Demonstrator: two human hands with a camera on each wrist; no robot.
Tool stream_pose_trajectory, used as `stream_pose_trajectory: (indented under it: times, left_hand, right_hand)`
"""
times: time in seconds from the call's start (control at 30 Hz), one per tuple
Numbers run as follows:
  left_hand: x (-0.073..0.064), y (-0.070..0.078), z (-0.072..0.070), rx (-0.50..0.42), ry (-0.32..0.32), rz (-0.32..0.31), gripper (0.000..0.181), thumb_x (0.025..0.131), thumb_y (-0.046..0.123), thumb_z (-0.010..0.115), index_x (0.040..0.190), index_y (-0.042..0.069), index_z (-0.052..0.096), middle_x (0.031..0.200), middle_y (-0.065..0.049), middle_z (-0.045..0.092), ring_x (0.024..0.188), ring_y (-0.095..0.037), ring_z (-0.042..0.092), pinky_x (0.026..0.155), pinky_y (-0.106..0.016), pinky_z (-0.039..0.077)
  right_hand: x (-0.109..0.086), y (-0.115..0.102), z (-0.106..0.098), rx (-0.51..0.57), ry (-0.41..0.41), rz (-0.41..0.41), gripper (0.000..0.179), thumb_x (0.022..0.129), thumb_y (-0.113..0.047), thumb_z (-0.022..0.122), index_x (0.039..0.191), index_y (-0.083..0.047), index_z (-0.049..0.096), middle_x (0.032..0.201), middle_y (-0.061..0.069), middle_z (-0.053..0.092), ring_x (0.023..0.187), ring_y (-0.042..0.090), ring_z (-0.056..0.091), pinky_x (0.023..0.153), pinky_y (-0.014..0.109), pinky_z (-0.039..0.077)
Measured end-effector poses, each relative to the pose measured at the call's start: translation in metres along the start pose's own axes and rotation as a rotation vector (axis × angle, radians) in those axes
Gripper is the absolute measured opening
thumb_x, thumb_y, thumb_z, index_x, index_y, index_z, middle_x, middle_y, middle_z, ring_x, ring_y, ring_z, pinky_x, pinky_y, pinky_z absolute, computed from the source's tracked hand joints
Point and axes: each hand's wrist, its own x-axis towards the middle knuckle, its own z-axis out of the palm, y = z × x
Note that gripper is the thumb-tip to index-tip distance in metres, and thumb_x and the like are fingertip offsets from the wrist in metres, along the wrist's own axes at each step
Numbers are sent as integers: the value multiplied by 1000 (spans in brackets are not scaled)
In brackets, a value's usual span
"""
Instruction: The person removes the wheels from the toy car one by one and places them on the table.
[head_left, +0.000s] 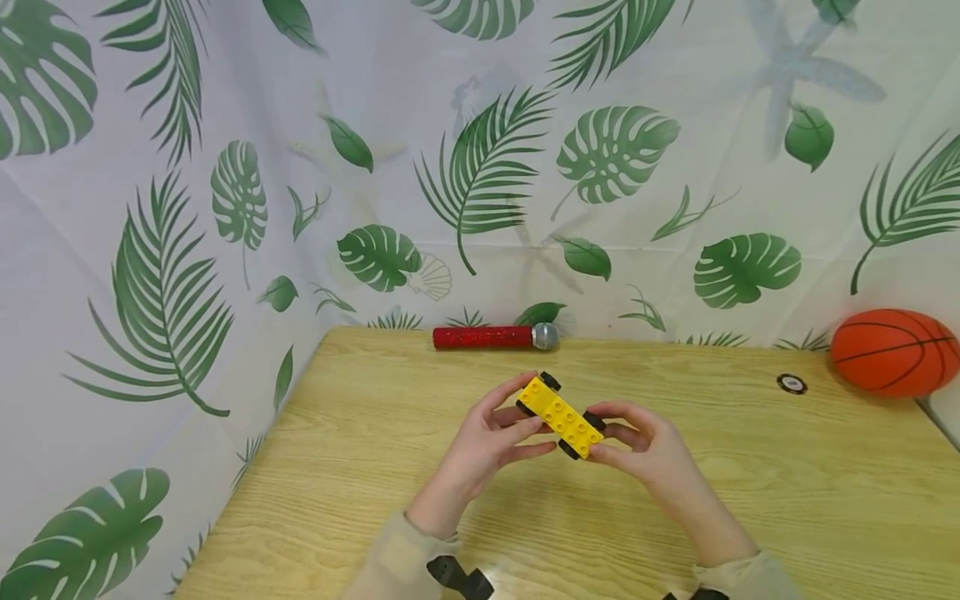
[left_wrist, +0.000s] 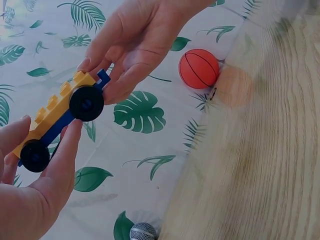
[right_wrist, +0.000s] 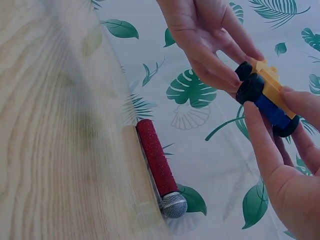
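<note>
A small toy car (head_left: 561,416) with a yellow studded top and black wheels is held between both hands above the table. Its blue underside shows in the left wrist view, along with a blue hook at one end. My left hand (head_left: 487,437) grips the car's far-left end, thumb along the near side and fingers around it. At the near-right end, my right hand (head_left: 651,448) pinches the car by a wheel and its corner. In the right wrist view, the car (right_wrist: 272,92) is tilted, with fingertips at both ends.
A red glittery microphone (head_left: 483,337) with a silver head lies along the table's back edge. At the back right are an orange basketball (head_left: 892,352) and a small round chip (head_left: 791,383). Leaf-patterned cloth (head_left: 510,287) hangs behind and left of the wooden table (head_left: 337,467).
</note>
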Motion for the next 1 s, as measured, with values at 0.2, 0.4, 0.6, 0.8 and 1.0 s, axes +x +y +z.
stream_pose_trajectory:
  times: [0.2,0.4,0.6,0.8,1.0]
  left_hand:
    - [0,0,3,-7,31,8,57,96,2,61,148,22,46,113,-9,60,102,-22,69,91,-45,56]
    - [-1,-3,5,-15,70,4,57,96,3,62,147,21,47,121,-12,60,104,-22,68,90,-43,57]
    - [-2,-4,6,-19,93,-4,56,96,3,61,147,22,48,128,-17,61,105,-23,69,90,-41,57]
    - [-1,-6,8,-29,119,-33,56,98,2,57,147,27,49,126,-25,65,101,-24,72,88,-37,58]
    - [-2,-8,10,-16,122,-15,54,100,3,55,148,27,47,125,-28,64,105,-26,71,89,-39,58]
  right_hand:
    - [-1,1,4,-17,29,-24,39,87,1,72,123,-7,61,119,-6,62,102,8,66,82,28,60]
    - [-2,1,7,-33,47,-17,41,85,1,74,123,-4,60,119,-6,61,103,8,65,82,28,60]
    - [-2,1,8,-57,55,-25,44,84,1,75,125,2,57,117,-6,61,102,7,65,81,27,60]
    - [-2,2,8,-83,51,-51,45,83,1,76,125,-2,59,118,-5,62,101,7,65,80,26,60]
    - [-2,4,9,-112,49,-79,55,82,4,76,131,9,53,120,-10,63,99,6,65,79,25,60]
